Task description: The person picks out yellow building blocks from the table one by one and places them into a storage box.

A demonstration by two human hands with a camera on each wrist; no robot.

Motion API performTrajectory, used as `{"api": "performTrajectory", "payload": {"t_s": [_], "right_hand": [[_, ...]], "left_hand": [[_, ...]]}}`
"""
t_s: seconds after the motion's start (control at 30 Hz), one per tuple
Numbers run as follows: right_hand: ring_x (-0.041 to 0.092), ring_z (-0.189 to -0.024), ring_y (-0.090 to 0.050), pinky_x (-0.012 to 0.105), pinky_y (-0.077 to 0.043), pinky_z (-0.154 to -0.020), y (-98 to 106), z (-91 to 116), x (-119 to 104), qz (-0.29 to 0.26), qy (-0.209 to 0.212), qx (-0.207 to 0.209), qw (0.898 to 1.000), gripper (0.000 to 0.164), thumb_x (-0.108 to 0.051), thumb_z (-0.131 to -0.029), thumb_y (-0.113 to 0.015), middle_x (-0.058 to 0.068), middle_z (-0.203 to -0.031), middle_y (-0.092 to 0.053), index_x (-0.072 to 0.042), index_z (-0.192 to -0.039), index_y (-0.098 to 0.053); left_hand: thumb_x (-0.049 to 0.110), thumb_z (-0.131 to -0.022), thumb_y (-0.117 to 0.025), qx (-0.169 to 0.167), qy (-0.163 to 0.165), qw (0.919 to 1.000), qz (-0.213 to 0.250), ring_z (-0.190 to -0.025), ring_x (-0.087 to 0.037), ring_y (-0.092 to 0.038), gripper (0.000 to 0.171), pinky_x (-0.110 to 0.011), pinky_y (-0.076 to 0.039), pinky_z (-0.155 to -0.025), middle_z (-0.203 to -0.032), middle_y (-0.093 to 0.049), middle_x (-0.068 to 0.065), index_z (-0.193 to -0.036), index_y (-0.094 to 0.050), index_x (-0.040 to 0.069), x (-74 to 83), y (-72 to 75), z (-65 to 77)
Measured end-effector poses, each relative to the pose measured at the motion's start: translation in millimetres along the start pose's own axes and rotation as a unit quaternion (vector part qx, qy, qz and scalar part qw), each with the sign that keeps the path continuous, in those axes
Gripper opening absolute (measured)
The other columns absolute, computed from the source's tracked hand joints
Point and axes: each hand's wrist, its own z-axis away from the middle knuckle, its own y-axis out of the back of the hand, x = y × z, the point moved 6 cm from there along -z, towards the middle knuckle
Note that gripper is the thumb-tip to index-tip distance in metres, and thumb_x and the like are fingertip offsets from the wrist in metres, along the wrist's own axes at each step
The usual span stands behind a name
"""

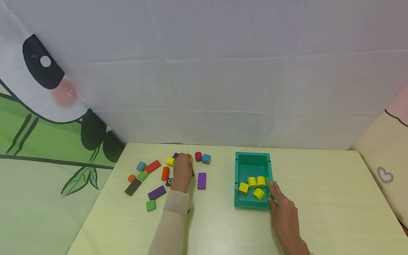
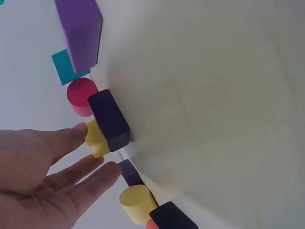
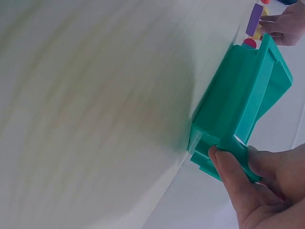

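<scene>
My left hand (image 1: 182,174) reaches into the scattered blocks on the left. In the left wrist view its thumb and fingertips pinch a yellow block (image 2: 96,140), which is partly hidden behind a dark block (image 2: 109,119). A red cylinder (image 2: 81,97) lies close above it in that view, and another yellow cylinder (image 2: 137,204) is below the fingers. With thumb and fingers, my right hand (image 1: 285,216) grips the right wall of a green bin (image 1: 250,169). Several yellow blocks (image 1: 252,182) lie inside the bin, toward its near end.
Around my left hand are a blue cube (image 1: 206,159), upright-lying purple blocks (image 1: 202,181), an orange cylinder (image 1: 165,173), a red block (image 1: 152,166), green blocks (image 1: 150,205) and a dark block (image 1: 133,187). A pale wall (image 1: 217,128) rises behind the table (image 1: 332,188).
</scene>
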Motion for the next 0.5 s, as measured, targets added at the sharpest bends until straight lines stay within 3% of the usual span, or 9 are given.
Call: {"api": "performTrajectory", "payload": {"t_s": [0.33,0.5], "right_hand": [[0.051,-0.118,-0.063,0.052,-0.062,-0.079,-0.2,0.8,-0.2,-0.001,0.000,0.004,1.000,0.058,0.008,-0.093,-0.073,0.023,-0.152,-0.052,0.005,-0.147,-0.054],[0.050,-0.122,-0.061,0.055,-0.061,-0.086,0.1,0.9,-0.6,-0.003,-0.001,0.002,1.000,0.057,0.009,-0.093,-0.073,0.023,-0.153,-0.051,0.005,-0.147,-0.054]], "left_hand": [[-0.010,-0.100,-0.058,-0.017,0.015,0.9992,0.031,-0.102,-0.039,-0.070,0.023,-0.047,-0.061,-0.093,-0.110,-0.071,-0.026,-0.117,-0.073,-0.010,1.6,1.5,0.7],[-0.012,-0.099,-0.056,-0.010,0.015,0.9990,0.042,-0.102,-0.039,-0.069,0.025,-0.047,-0.061,-0.094,-0.109,-0.070,-0.026,-0.117,-0.074,-0.010,2.5,1.4,2.4]]}}
